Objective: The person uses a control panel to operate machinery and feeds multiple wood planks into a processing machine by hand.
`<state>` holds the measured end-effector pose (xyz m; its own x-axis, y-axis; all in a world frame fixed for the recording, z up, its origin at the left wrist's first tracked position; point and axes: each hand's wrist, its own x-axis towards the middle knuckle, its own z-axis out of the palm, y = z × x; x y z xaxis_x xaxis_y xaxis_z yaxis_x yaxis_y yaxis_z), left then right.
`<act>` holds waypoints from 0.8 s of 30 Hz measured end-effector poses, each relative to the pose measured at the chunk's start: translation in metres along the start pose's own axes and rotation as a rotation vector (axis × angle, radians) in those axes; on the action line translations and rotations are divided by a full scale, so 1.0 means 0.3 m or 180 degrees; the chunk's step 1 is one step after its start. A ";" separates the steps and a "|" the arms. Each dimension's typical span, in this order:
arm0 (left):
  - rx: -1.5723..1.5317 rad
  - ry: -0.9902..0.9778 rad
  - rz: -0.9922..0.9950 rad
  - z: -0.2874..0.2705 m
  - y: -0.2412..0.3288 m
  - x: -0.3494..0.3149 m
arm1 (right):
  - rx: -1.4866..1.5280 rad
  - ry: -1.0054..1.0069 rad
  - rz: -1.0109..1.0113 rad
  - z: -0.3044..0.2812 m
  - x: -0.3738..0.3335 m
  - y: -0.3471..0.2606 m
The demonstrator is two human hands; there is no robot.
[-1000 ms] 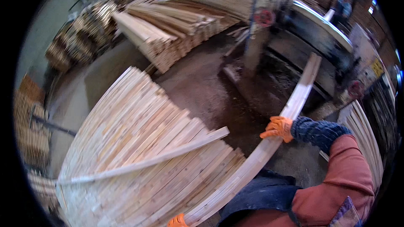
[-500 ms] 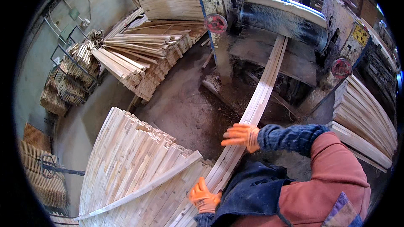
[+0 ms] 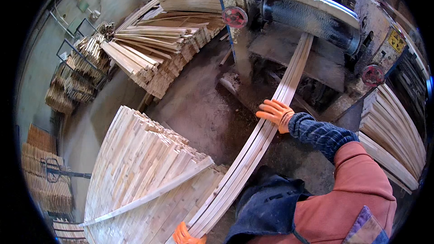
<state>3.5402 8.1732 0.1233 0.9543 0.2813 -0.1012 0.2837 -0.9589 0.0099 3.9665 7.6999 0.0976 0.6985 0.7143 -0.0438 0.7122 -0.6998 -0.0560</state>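
A bundle of long, pale wooden strips (image 3: 253,147) slants from the lower edge up to the dark roller (image 3: 312,20) of a large machine, its far ends right at the roller. Across the bundle's middle lies my right hand (image 3: 276,114) in an orange glove, fingers stretched out flat over the strips. My left hand (image 3: 187,236), gloved in orange too, is closed around the near part of the bundle at the lower edge, where the frame cuts it off. Beside the bundle, on the left, is a big stack of strips (image 3: 144,162) with one loose strip (image 3: 153,194) lying slantwise on top.
Red handwheels (image 3: 234,17) sit on the machine's side posts. More stacked timber (image 3: 172,68) stands far left, and boards (image 3: 391,131) are piled at the right. A pallet-truck handle (image 3: 68,172) juts in beside the near stack.
My right hand has moved up and forward along the strips. My left hand has shifted down and left, closing on the bundle's near part. The gaps between the strips look wider.
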 end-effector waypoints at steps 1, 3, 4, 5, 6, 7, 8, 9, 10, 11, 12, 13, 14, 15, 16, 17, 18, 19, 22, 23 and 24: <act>-0.0073 -0.0233 -0.0228 0.012 -0.022 -0.016 | 0.0027 0.0086 0.0103 0.001 -0.005 -0.016; -0.0367 0.0594 0.0139 0.059 0.026 0.064 | 0.0112 0.0239 0.0271 0.004 -0.001 -0.076; -0.0328 0.0473 0.0087 0.067 0.073 0.103 | 0.0196 0.0133 0.0106 0.010 0.002 -0.104; -0.0270 0.0359 -0.0008 0.055 0.119 0.125 | 0.0343 0.0103 -0.0214 -0.003 0.016 -0.160; -0.0305 0.0311 -0.0014 0.041 0.173 0.158 | 0.0408 0.0162 -0.0517 0.011 0.022 -0.206; -0.0343 0.0261 -0.0085 0.026 0.225 0.167 | 0.0480 0.0208 -0.0884 0.022 0.041 -0.269; -0.0391 0.0201 -0.0088 0.017 0.267 0.169 | 0.0617 -0.0032 -0.1139 0.017 0.067 -0.351; -0.0452 0.0146 -0.0069 0.007 0.311 0.183 | 0.0396 -0.0182 -0.1365 0.032 0.079 -0.416; -0.0614 0.0019 -0.0014 -0.010 0.358 0.205 | 0.0299 -0.0357 -0.1542 0.024 0.081 -0.474; -0.0768 -0.0098 -0.0002 -0.029 0.400 0.218 | 0.0206 -0.0520 -0.1762 0.004 0.085 -0.533; -0.0965 0.0100 0.0155 -0.039 0.437 0.229 | 0.0202 -0.0587 -0.1896 -0.002 0.085 -0.571; -0.1148 0.0290 0.0303 -0.047 0.465 0.237 | 0.0249 -0.0764 -0.1906 -0.015 0.086 -0.594; -0.1247 0.0352 0.0345 -0.060 0.485 0.244 | 0.0279 -0.0954 -0.1936 -0.037 0.098 -0.609; -0.1355 0.0423 0.0400 -0.067 0.487 0.244 | 0.0287 -0.1150 -0.1953 -0.061 0.109 -0.613; -0.1258 0.0428 0.0280 -0.067 0.458 0.226 | 0.0202 -0.1340 -0.1838 -0.103 0.120 -0.609; -0.1167 0.0419 0.0174 -0.056 0.421 0.204 | 0.0109 -0.1530 -0.1708 -0.121 0.128 -0.593; -0.1073 0.0418 0.0106 -0.044 0.384 0.175 | 0.0209 -0.1406 -0.1652 -0.099 0.126 -0.542; -0.0847 0.0340 -0.0057 -0.037 0.328 0.130 | 0.0310 -0.1278 -0.1585 -0.081 0.122 -0.482; -0.0337 0.0145 -0.0436 -0.014 0.061 -0.025 | 0.0071 -0.1318 -0.1249 -0.114 0.119 -0.388; -0.0260 0.0132 -0.0533 0.000 -0.012 -0.064 | -0.0038 -0.1289 -0.1100 -0.101 0.116 -0.354; -0.0248 0.0115 -0.0561 -0.007 -0.057 -0.091 | -0.0167 -0.1358 -0.1009 -0.111 0.123 -0.320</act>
<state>3.5094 8.1821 0.1281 0.8915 0.4471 -0.0723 0.4518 -0.8892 0.0723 3.9261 7.7932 0.1344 0.3654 0.8228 -0.4353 0.8938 -0.4407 -0.0827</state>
